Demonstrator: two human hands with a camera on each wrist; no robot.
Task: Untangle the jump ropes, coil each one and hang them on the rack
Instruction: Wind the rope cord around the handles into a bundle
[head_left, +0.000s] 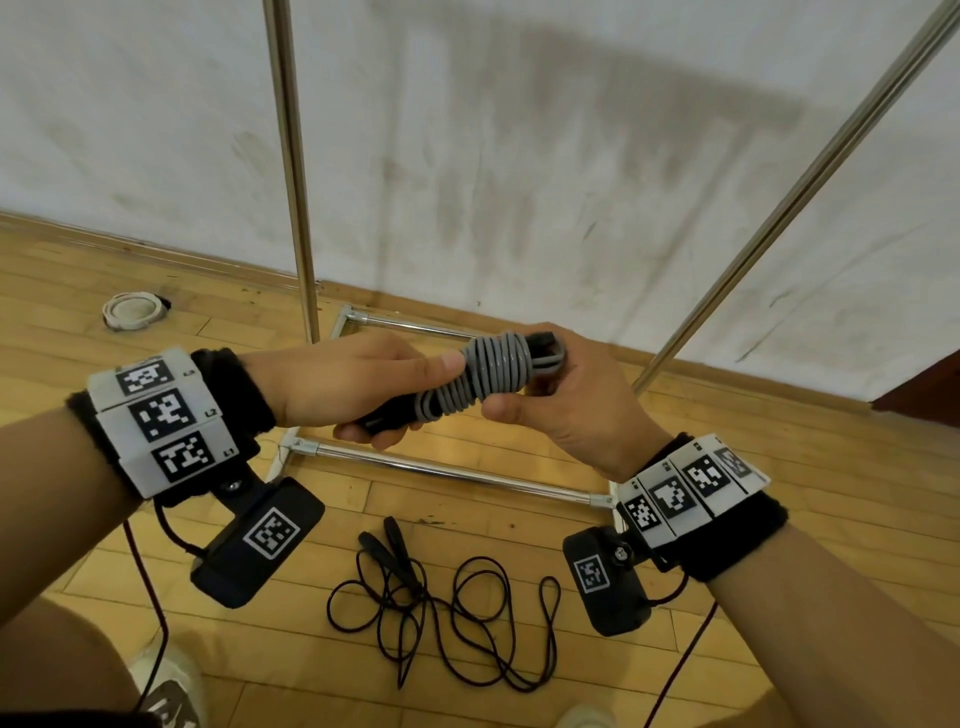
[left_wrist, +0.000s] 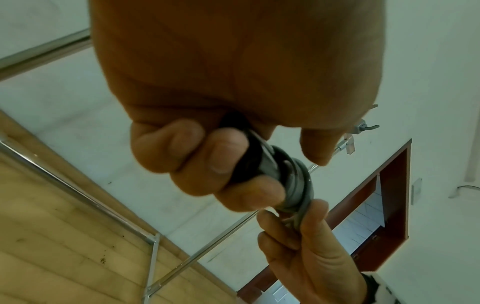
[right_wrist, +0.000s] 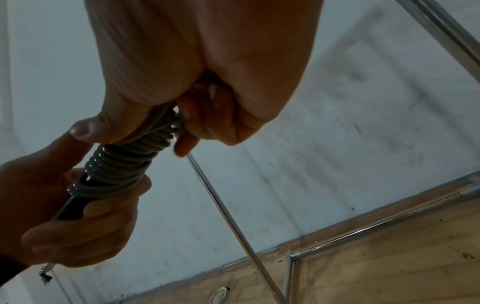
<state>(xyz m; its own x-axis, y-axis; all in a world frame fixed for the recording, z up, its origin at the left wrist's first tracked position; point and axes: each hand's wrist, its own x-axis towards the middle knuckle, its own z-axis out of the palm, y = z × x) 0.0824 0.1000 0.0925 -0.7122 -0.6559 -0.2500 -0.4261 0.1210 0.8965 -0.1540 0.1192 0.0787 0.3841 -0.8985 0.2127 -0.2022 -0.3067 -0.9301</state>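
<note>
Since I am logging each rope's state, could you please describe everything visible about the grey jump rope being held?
The grey jump rope has a smooth, plastic-looking cord wound in tight turns around its black handles, forming a compact bundle. It is held tilted in mid-air above the rack's base. The left hand grips the lower handle end; the right hand holds the upper end.

wound rope (head_left: 493, 374) above rack base (head_left: 441, 470), loose rope (head_left: 447, 608) before it
</note>
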